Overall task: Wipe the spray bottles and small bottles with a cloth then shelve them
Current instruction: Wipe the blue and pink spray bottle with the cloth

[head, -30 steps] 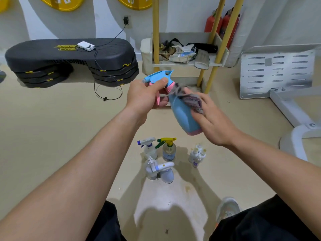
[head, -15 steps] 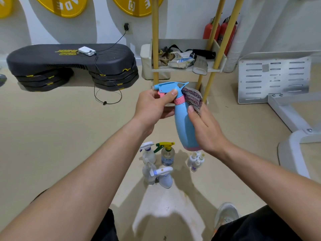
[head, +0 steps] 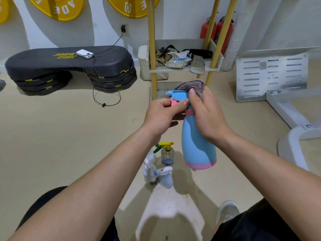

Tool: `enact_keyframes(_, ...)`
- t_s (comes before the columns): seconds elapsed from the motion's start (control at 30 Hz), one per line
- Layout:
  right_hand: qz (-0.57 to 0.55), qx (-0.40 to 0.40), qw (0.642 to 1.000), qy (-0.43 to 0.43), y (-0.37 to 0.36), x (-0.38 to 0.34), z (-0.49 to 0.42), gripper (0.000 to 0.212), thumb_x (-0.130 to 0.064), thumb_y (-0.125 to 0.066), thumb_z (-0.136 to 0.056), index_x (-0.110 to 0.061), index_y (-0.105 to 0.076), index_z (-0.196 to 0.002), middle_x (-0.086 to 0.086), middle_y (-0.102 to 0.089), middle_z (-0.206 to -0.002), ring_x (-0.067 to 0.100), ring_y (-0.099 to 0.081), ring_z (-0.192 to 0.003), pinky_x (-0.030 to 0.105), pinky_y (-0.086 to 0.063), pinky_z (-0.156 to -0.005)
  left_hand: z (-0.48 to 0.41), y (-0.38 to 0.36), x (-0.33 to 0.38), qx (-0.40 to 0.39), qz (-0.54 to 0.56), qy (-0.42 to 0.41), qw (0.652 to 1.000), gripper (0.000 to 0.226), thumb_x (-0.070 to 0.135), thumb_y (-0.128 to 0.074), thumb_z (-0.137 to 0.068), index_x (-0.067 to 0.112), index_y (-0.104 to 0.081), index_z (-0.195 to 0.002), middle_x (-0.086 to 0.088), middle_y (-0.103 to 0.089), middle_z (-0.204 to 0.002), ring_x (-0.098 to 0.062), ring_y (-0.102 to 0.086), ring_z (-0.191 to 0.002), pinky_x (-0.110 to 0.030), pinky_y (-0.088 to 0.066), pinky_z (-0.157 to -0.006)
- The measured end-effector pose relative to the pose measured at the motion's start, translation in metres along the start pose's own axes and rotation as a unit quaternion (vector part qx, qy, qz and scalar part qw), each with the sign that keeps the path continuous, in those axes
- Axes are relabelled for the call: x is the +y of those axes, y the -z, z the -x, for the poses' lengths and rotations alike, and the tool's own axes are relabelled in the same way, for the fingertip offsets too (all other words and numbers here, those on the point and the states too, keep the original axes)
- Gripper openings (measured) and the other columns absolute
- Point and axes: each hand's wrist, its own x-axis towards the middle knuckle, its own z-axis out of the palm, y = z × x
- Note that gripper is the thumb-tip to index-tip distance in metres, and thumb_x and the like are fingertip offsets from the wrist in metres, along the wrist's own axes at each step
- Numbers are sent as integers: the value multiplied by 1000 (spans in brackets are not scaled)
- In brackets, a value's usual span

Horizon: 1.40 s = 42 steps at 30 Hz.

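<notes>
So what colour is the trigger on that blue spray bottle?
The plastic trigger is pink, clearest in the head view.

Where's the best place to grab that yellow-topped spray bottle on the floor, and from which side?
Take the yellow-topped spray bottle by its neck from above: it stands upright, and white bottles crowd its left and near sides.

On the floor [head: 69, 136] spray bottles [head: 167, 154] stand before the shelf [head: 184, 69], step platform [head: 69, 61] leftward.

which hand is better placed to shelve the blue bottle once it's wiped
Left, probably. The left hand grips the blue bottle at its pink trigger; the right hand holds the cloth on the spray head. The shelf stands straight ahead.
</notes>
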Motion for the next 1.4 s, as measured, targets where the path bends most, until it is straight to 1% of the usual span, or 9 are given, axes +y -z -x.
enact_keyframes(0.2,-11,97,995,11,13,-8,-9,58,-57,-31,-98,-8,-62,-96,9,-67,-97,21,-60,-89,44,-48,-84,0,5,4,-13,-73,14,997,19,27,-76,-88,15,-72,-74,-1,-74,-74,-15,-70,-63,-31,-46,-71)
enact_keyframes(0.37,16,-199,978,65,1,-5,-3,63,-61,-31,-94,-27,-56,-141,-5,-59,-138,14,-51,-131,43,-35,-114,-7,9,-9,15,-149,-8,989,16,-7,-53,-88,-2,-68,-86,-11,-67,-74,-21,-61,-68,-36,-51,-61)
enact_keyframes(0.43,-75,-176,981,15,7,-2,-9,47,-44,-41,-101,-25,-57,-141,-14,-64,-129,4,-56,-125,39,-40,-113,-11,12,-10,7,-170,-7,985,15,-1,-53,-88,-1,-68,-89,-15,-71,-79,-27,-61,-74,-43,-57,-67)
enact_keyframes(0.57,67,-156,983,70,19,0,-15,33,-23,-62,-98,-29,-64,-131,-17,-68,-115,1,-62,-109,33,-49,-101,-13,12,-6,5,-147,-4,989,14,3,-63,-92,10,-75,-89,-13,-77,-89,-36,-72,-94,-52,-62,-82)
enact_keyframes(0.7,-39,-76,996,8,8,-1,-15,22,-21,-75,-90,-22,-74,-112,-12,-75,-98,4,-69,-91,30,-56,-87,-11,8,-3,73,-40,8,997,16,-2,-68,-90,12,-69,-83,-10,-74,-77,-19,-69,-68,-31,-61,-63)
enact_keyframes(0.9,-158,12,984,-79,4,-5,-14,15,-19,-80,-85,-20,-74,-99,-3,-76,-90,10,-72,-83,29,-58,-79,-10,5,-8,60,4,-16,998,42,10,-79,-73,21,-53,-104,-6,-74,-88,-16,-68,-71,-37,-56,-71)
enact_keyframes(1.13,-89,127,985,-79,7,-3,-20,15,-33,-74,-90,-21,-69,-84,-9,-69,-75,4,-60,-67,23,-47,-63,2,9,-18,-40,-221,-26,974,65,53,-75,-44,35,-57,-104,8,-69,-100,-11,-67,-90,-33,-56,-83)
enact_keyframes(1.27,-100,101,986,-87,8,-5,-19,16,-28,-74,-91,-27,-68,-76,-10,-71,-74,6,-64,-68,28,-53,-66,4,11,-15,-25,-219,-71,973,46,39,-80,-56,28,-75,-100,9,-77,-95,-13,-72,-92,-43,-59,-85)
enact_keyframes(1.4,-244,-32,964,-104,18,-3,-16,26,-2,-67,-93,-24,-71,-106,-4,-78,-94,9,-73,-86,28,-60,-80,2,25,-10,-18,-181,-60,982,34,15,-84,-71,25,-78,-103,5,-79,-95,-15,-74,-87,-37,-60,-82)
